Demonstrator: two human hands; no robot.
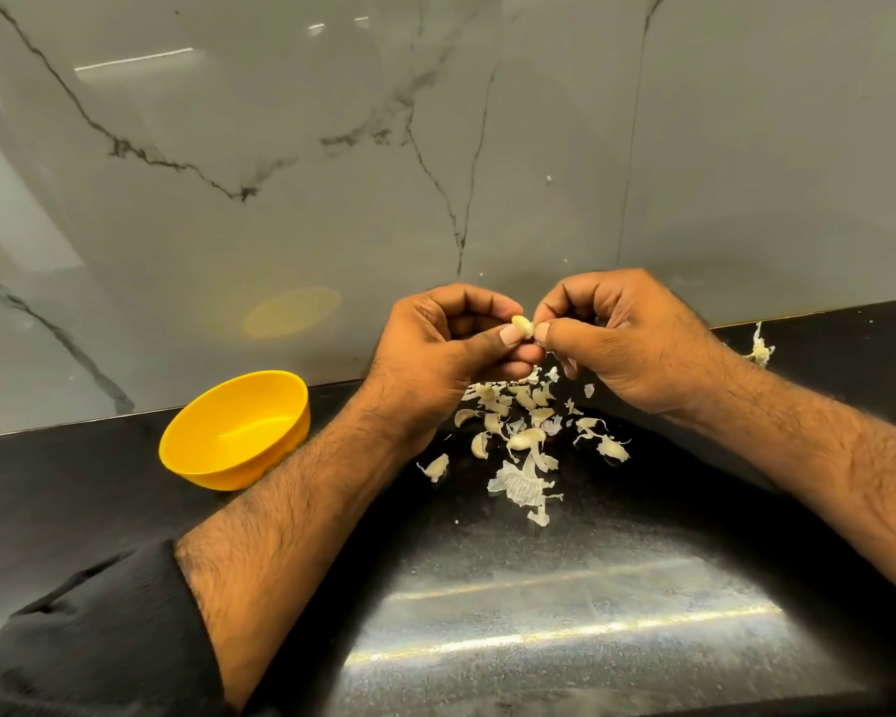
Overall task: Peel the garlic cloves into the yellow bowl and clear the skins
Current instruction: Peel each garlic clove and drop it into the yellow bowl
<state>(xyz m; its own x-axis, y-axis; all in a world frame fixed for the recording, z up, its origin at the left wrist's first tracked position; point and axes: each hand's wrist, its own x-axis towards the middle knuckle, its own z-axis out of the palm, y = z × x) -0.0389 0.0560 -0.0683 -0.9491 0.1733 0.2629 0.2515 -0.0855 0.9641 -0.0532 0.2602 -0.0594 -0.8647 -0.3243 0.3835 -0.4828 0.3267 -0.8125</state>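
Note:
Above the black counter, my left hand [448,344] pinches a pale garlic clove [522,326] between thumb and fingers. My right hand [627,338] meets it from the right, thumb and fingertips pinching the clove's end. Directly below both hands lies a scatter of garlic cloves and papery skins [518,437]. The yellow bowl [236,432] stands to the left against the wall, tilted slightly, and its visible inside looks bare.
A marble-patterned wall [435,147] rises right behind the black counter [539,587]. One more scrap of garlic skin [760,349] lies at the back right near the wall. My black sleeve [89,644] covers the lower left.

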